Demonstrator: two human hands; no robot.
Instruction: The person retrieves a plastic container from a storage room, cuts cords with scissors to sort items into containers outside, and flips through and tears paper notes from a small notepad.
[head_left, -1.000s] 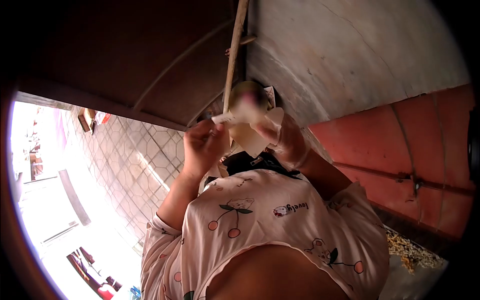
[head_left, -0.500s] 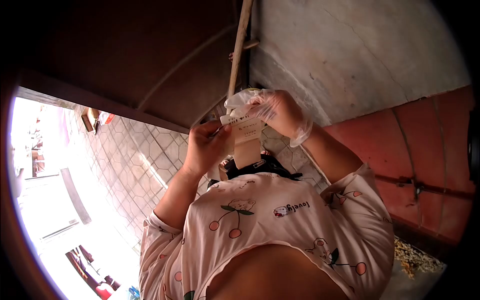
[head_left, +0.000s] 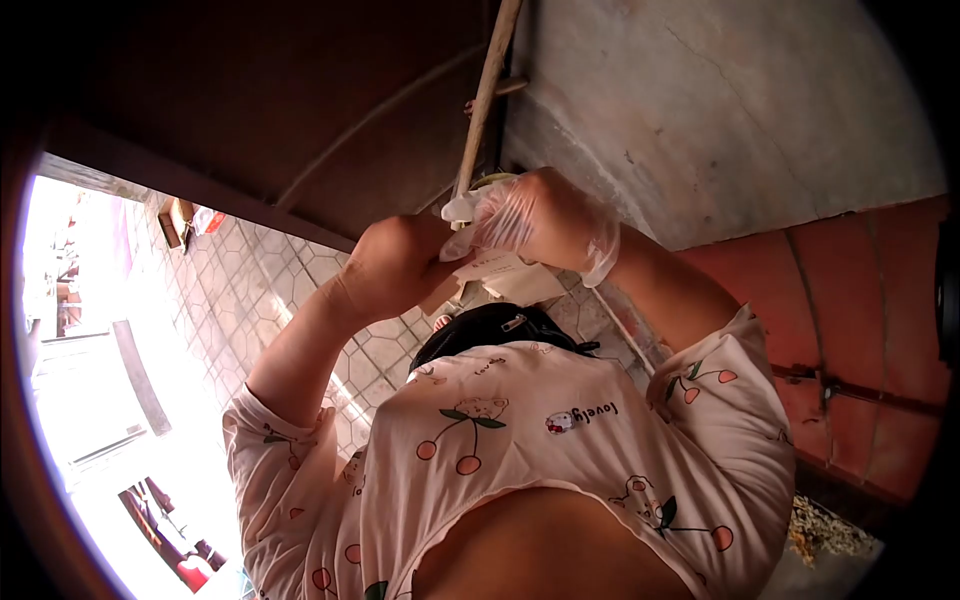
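My left hand [head_left: 395,262] is bare, its fingers curled around the edge of a creased, cream-coloured paper [head_left: 520,284] with handwriting. My right hand [head_left: 540,218] wears a loose, clear plastic glove [head_left: 603,245] and meets the left at chest height. Its fingers are bent together under wrinkled plastic, so what they hold is hidden. The paper hangs below both hands, partly folded, above a black bag [head_left: 480,330] at my waist. A whitish bit [head_left: 458,209] shows beyond the gloved fingertips; I cannot tell whether it is plastic or paper.
A wooden pole [head_left: 487,95] leans in the corner between a dark brown door [head_left: 260,90] and a grey wall [head_left: 740,110]. Red metal panels [head_left: 850,300] stand at the right. Paving tiles [head_left: 270,275] lie below, with an open box [head_left: 177,222] at the far left.
My left hand has turned over and its elbow has moved out to the left. My gloved right hand rose, then came against the left. The paper has folded up and its writing is mostly hidden.
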